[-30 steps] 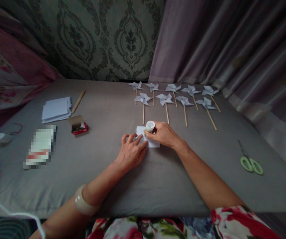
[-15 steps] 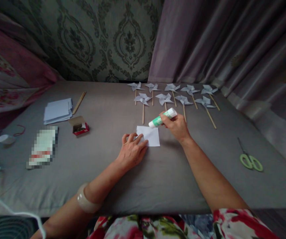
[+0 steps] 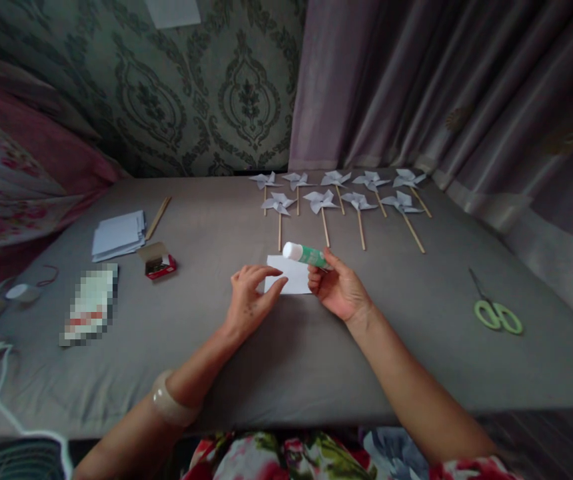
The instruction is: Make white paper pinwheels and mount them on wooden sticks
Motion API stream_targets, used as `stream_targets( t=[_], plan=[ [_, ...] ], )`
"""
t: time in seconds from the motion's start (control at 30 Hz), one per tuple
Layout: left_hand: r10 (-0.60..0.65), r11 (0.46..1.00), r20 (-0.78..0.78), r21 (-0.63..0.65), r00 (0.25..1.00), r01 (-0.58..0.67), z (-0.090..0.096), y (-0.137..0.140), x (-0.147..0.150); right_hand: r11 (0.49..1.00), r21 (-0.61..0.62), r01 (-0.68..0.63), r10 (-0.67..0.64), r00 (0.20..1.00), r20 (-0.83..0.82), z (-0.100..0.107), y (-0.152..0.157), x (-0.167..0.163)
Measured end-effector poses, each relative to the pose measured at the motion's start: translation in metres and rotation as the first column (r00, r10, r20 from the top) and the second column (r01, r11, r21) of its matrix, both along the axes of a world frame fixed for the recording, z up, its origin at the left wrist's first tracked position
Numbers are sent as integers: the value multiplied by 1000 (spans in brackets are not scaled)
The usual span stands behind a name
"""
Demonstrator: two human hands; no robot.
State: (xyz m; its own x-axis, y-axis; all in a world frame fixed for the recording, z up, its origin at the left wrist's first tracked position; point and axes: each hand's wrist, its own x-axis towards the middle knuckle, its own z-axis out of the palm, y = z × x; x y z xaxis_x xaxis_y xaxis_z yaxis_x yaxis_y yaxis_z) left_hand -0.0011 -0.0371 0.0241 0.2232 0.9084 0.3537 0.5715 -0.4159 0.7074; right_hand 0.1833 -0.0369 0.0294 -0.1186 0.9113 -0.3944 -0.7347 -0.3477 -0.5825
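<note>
My right hand is wrapped round a green and white glue stick, its white end pointing left. Under the glue stick a white sheet of paper lies flat on the grey cloth. My left hand is raised at the paper's left side, thumb and fingers apart with nothing between them. Behind the hands lie several white paper pinwheels on wooden sticks, in two rows.
At the left are a stack of white paper, wooden sticks, an open red box of small items and a blurred packet. Green-handled scissors lie at the right. A white cable runs down the left front edge.
My left hand has lifted off the paper and its fingers have parted. My right hand has turned over, swinging the glue stick so its white end points left. The view has shifted slightly.
</note>
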Motion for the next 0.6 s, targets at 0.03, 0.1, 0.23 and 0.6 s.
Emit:
stream_targets(
  t=[0.03,0.1,0.23,0.6],
  plan=[
    [-2,998,105,-69,994,9,3,0,4,1000,-3,-27,27,999,-36,-1,-2,-3],
    [9,980,287,-194,958,49,6,-1,12,997,8,-74,74,993,-88,-1,-7,-8],
    [35,946,510,-294,860,135,9,-4,29,989,40,-139,144,977,-157,-4,-14,-14],
    [42,964,525,-245,850,104,13,-3,27,951,252,-178,113,961,253,-7,-19,-14]
  ],
)
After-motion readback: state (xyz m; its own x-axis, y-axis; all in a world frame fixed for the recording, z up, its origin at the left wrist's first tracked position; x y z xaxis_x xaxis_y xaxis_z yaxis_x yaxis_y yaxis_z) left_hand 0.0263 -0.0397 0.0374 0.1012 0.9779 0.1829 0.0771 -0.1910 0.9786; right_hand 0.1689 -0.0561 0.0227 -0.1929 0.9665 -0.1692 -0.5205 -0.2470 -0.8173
